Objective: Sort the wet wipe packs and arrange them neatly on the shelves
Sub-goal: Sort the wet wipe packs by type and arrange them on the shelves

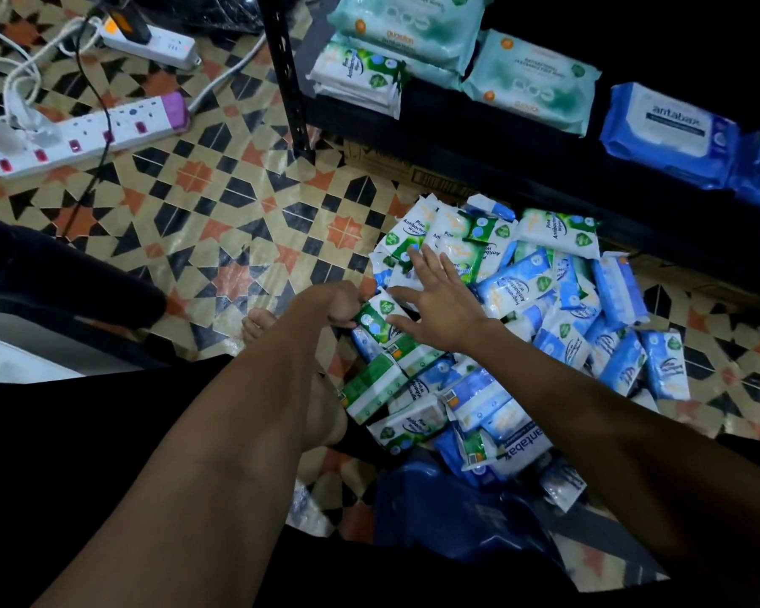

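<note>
A heap of small wet wipe packs (523,300), green-and-white and blue-and-white, lies on the patterned floor in front of a black shelf (479,138). My left hand (341,302) grips the left end of a green pack (380,320) at the heap's near left side. My right hand (435,300) hovers over the heap with fingers spread, its fingertips touching green packs. On the shelf sit a stack of green-and-white packs (360,79), larger teal packs (532,81) and big blue packs (672,133).
Two white power strips (88,136) with trailing cables lie on the floor at the left. A black shelf post (288,81) stands beside them. A blue plastic bag (457,511) lies near my knees. A bare foot (260,324) rests left of the heap.
</note>
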